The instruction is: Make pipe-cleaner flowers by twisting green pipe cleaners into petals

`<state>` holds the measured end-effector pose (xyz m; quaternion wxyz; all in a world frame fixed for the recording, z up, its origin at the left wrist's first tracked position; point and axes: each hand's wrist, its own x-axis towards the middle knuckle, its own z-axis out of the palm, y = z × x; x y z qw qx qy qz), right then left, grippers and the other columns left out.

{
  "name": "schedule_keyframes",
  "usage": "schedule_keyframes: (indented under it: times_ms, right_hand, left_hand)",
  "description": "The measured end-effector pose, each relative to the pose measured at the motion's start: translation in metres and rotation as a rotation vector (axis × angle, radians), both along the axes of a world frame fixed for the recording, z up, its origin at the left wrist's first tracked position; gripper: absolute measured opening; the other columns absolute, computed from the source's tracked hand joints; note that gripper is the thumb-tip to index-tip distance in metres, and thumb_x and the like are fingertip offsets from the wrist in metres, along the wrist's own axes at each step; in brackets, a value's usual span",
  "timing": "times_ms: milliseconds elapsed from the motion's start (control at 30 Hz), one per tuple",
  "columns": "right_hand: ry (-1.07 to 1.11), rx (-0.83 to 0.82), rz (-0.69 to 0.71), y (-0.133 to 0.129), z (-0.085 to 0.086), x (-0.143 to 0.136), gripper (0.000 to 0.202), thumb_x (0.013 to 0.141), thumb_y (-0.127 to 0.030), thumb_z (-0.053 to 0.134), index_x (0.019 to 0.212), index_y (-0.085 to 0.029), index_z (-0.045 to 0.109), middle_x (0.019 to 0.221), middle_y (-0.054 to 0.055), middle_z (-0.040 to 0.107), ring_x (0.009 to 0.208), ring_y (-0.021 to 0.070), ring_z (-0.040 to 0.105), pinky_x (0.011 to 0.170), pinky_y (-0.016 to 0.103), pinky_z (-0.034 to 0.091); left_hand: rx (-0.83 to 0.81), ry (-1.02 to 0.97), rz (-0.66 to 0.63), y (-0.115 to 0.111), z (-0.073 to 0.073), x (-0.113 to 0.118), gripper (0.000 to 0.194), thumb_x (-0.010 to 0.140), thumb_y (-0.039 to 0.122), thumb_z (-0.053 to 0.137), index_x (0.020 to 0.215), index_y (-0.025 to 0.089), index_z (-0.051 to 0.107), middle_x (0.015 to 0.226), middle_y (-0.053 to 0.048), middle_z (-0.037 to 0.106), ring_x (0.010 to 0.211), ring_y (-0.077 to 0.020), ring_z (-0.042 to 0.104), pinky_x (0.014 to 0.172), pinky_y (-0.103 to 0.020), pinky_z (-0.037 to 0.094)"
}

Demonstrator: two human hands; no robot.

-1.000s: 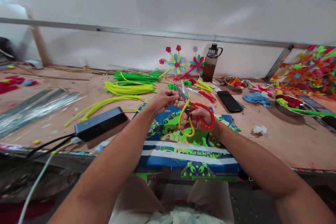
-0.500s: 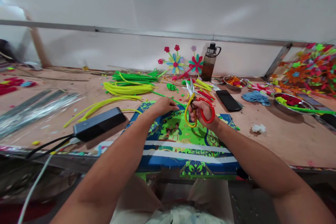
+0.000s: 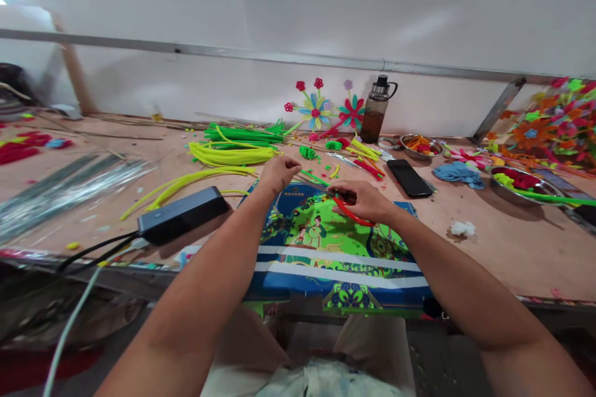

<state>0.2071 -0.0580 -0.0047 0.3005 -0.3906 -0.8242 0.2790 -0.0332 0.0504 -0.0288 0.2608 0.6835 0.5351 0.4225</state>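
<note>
My left hand [image 3: 280,173] pinches one end of a thin green pipe cleaner [image 3: 313,177] above the back edge of a blue and green printed board [image 3: 321,229]. Fingers of my right hand [image 3: 361,198] are wrapped round scissors with red handles [image 3: 350,213]. The scissor blades point left, towards my left hand, close beside the green strand. Whether the blades touch it is too small to tell.
Bundles of green [image 3: 246,134] and yellow pipe cleaners [image 3: 228,155] lie at the back left. A black box [image 3: 181,216] with cables is nearer. A bottle [image 3: 374,111], a phone [image 3: 408,178], a blue cloth [image 3: 459,174] and metal bowls [image 3: 526,198] stand right.
The scissors have swung from pointing upward to pointing left, and my right hand has turned over with them. My left hand has moved slightly up and away from the board.
</note>
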Motion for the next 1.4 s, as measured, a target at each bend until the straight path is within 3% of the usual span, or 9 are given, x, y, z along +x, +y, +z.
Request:
schedule_keyframes:
  times_ms: [200,500,600,800,933,1033,1200,1300,1400]
  right_hand:
    - [-0.234,-0.023,0.152,0.009,0.006,0.024,0.04,0.074,-0.028,0.068,0.113,-0.017,0.069,0.094,0.005,0.07,0.076,0.0146,0.059,0.068,0.025,0.046]
    - [-0.424,-0.086,0.32,0.001,0.011,0.016,0.042,0.073,-0.017,0.063,0.115,-0.023,0.07,0.102,0.003,0.071,0.083,0.0151,0.063,0.075,0.024,0.048]
    - [-0.47,-0.07,0.355,-0.001,0.009,0.011,0.046,0.072,-0.015,0.065,0.118,-0.023,0.068,0.101,0.004,0.07,0.085,0.0152,0.062,0.075,0.023,0.047]
    - [-0.599,0.123,0.298,-0.004,0.005,0.01,0.05,0.074,-0.017,0.068,0.123,-0.024,0.065,0.105,0.01,0.066,0.099,0.0225,0.059,0.085,0.033,0.046]
    - [-0.604,0.138,0.252,-0.004,0.006,0.012,0.047,0.071,-0.022,0.075,0.118,-0.022,0.067,0.106,0.011,0.065,0.1,0.0245,0.059,0.086,0.037,0.046]
    - [-0.445,0.203,0.152,-0.002,0.008,0.01,0.029,0.077,-0.024,0.072,0.106,-0.018,0.071,0.102,0.011,0.066,0.097,0.0222,0.06,0.086,0.036,0.047]
    - [-0.039,0.503,-0.093,-0.006,0.003,-0.01,0.017,0.092,-0.026,0.054,0.096,-0.019,0.069,0.094,0.009,0.066,0.094,0.0198,0.059,0.087,0.037,0.049]
    - [0.001,0.644,-0.245,-0.01,-0.003,-0.024,0.029,0.093,-0.031,0.052,0.116,-0.018,0.062,0.114,0.013,0.063,0.112,0.0245,0.054,0.1,0.044,0.043]
    - [-0.047,0.565,-0.359,-0.01,-0.009,-0.03,0.043,0.095,-0.034,0.046,0.131,-0.013,0.05,0.128,0.018,0.057,0.12,0.0273,0.05,0.101,0.045,0.042]
  left_hand:
    - [0.076,-0.043,0.13,0.016,-0.011,-0.019,0.007,0.068,0.02,0.068,0.072,0.019,0.073,0.07,-0.006,0.07,0.067,-0.0195,0.061,0.063,-0.027,0.044]
    - [0.138,0.383,-0.031,0.026,-0.036,-0.001,0.043,0.076,0.01,0.056,0.118,0.014,0.068,0.126,-0.015,0.063,0.119,-0.0274,0.056,0.104,-0.034,0.039]
    - [0.048,0.531,0.017,0.025,-0.037,0.003,0.042,0.078,0.019,0.059,0.119,0.013,0.068,0.124,-0.015,0.064,0.115,-0.0283,0.058,0.102,-0.034,0.041]
    - [0.006,0.687,0.148,0.022,-0.033,0.003,0.025,0.078,0.016,0.056,0.093,0.018,0.076,0.101,-0.013,0.069,0.098,-0.0255,0.062,0.087,-0.032,0.046]
    - [0.092,0.653,0.209,0.017,-0.027,0.001,0.019,0.081,0.019,0.055,0.087,0.019,0.073,0.093,-0.012,0.069,0.1,-0.0282,0.058,0.088,-0.037,0.042]
    - [0.174,0.514,0.267,0.012,-0.019,0.004,0.018,0.086,0.022,0.052,0.09,0.021,0.07,0.094,-0.01,0.07,0.102,-0.0291,0.056,0.088,-0.042,0.039]
    - [0.421,0.393,0.078,-0.007,0.0,0.021,0.013,0.089,0.02,0.052,0.09,0.021,0.065,0.096,-0.007,0.069,0.099,-0.0232,0.058,0.092,-0.038,0.037]
    - [0.557,0.409,-0.136,-0.029,0.009,0.036,0.014,0.091,0.022,0.05,0.089,0.02,0.064,0.092,-0.008,0.068,0.095,-0.0219,0.059,0.088,-0.035,0.041]
    - [0.692,0.354,-0.314,-0.052,0.015,0.051,0.02,0.096,0.025,0.044,0.094,0.018,0.063,0.095,-0.009,0.066,0.095,-0.0192,0.06,0.084,-0.03,0.045]
